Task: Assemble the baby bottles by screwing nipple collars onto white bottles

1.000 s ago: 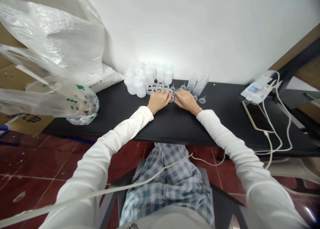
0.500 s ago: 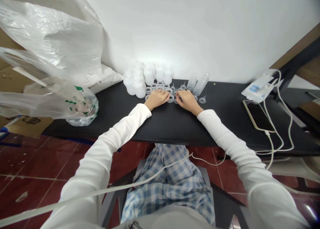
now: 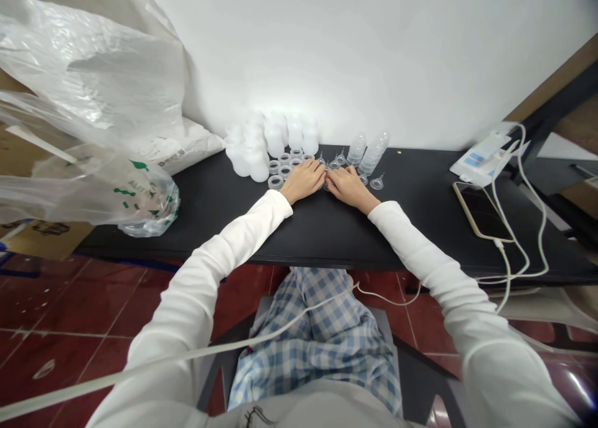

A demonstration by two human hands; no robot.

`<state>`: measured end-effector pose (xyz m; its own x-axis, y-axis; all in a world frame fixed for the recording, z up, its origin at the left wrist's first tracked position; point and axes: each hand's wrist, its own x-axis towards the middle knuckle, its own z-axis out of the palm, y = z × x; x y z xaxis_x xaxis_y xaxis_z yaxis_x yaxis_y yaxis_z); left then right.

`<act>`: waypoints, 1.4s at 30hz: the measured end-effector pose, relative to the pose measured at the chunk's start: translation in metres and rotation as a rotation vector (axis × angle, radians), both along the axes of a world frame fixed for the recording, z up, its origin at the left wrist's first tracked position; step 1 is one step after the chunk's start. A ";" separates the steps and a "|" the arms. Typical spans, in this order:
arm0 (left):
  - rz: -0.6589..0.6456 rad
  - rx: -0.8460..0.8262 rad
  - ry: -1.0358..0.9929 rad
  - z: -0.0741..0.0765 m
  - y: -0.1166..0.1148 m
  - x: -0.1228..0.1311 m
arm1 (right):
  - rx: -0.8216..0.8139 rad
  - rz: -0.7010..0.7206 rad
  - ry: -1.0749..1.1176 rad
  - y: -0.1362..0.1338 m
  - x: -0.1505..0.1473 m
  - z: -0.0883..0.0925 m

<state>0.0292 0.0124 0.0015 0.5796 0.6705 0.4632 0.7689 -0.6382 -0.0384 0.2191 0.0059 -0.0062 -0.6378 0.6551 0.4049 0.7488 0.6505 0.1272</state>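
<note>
My left hand (image 3: 303, 180) is closed, its fingertips meeting those of my right hand (image 3: 348, 186) low over the black table. My right hand's fingers are curled in too, and whatever either hand pinches is hidden behind the fingers. Beside and behind my left hand lie several translucent plastic rings (image 3: 275, 182). Around my right hand's fingertips are several clear pointed nozzle tips with round bases; one nozzle tip (image 3: 376, 182) lies apart, right of the hand. Frosted white bottles (image 3: 256, 160) stand grouped behind the rings. Two stacks of clear domed covers (image 3: 374, 155) stand behind my right hand.
A large white plastic sack (image 3: 103, 73) and a clear bag with green print (image 3: 147, 191) fill the left side. A phone (image 3: 482, 210) on a white charging cable (image 3: 508, 272) lies at the right, near a white box (image 3: 479, 160). A white wall backs the black table (image 3: 327, 241).
My left hand has moved right, off the rings, until its fingertips meet my right hand's. My right hand stays near the nozzle tips, almost in place. The view has shifted slightly.
</note>
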 end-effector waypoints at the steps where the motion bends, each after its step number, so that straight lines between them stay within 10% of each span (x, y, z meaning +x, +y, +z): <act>1: -0.018 -0.012 -0.006 -0.001 -0.001 -0.002 | -0.014 -0.002 0.004 -0.001 0.000 0.000; 19: -0.186 -0.343 -0.059 0.009 -0.006 -0.028 | -0.227 -0.023 0.106 -0.006 0.006 -0.001; 29: -0.096 -0.233 -0.113 0.002 -0.006 -0.020 | -0.151 -0.025 0.265 -0.008 0.005 -0.001; 42: 0.036 -0.527 -1.016 -0.018 0.006 -0.007 | -0.112 0.166 0.506 -0.017 -0.005 0.008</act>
